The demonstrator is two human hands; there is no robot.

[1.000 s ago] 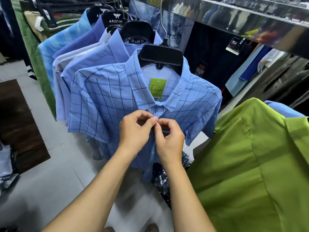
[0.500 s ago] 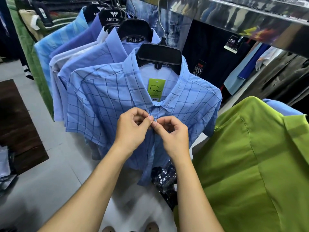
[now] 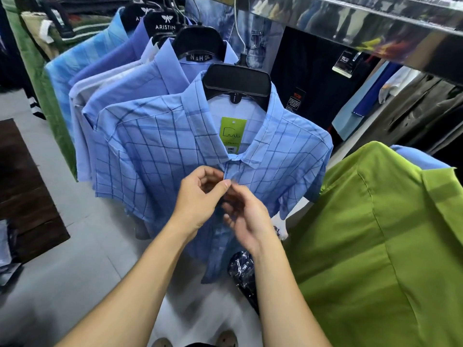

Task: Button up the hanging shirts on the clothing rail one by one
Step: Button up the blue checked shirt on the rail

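The left hand [image 3: 200, 199] has its fingers curled, and its thumb and forefinger pinch the front placket of the checked blue shirt [image 3: 155, 156] a little below the collar. The right hand [image 3: 248, 219] sits just under it, touching or nearly touching the same strip of cloth. It is blurred with its fingers loosely bent, so I cannot tell whether it grips the fabric or a button.

The shirt hangs facing the camera on a black hanger [image 3: 235, 78], at the front of the row. A green tag [image 3: 231, 132] shows inside the open neck. The 2 collar points meet just above the hands, so the topmost fastening looks done, and the work seems to be at the next button down. Below the hands the front edges hang loosely and look unfastened, though the arms hide part of them. By that reading this shirt is barely begun.

Behind it is a close-packed row of blue shirts [image 3: 120, 78] on their own hangers, their fronts hidden, so their state cannot be judged. To the right a green shirt [image 3: 375, 234] hangs turned away, its buttons out of sight. A chrome rail [image 3: 350, 23] runs overhead. A black plastic-wrapped bundle [image 3: 241, 269] lies low beneath the shirt, above the pale floor [image 3: 75, 259].
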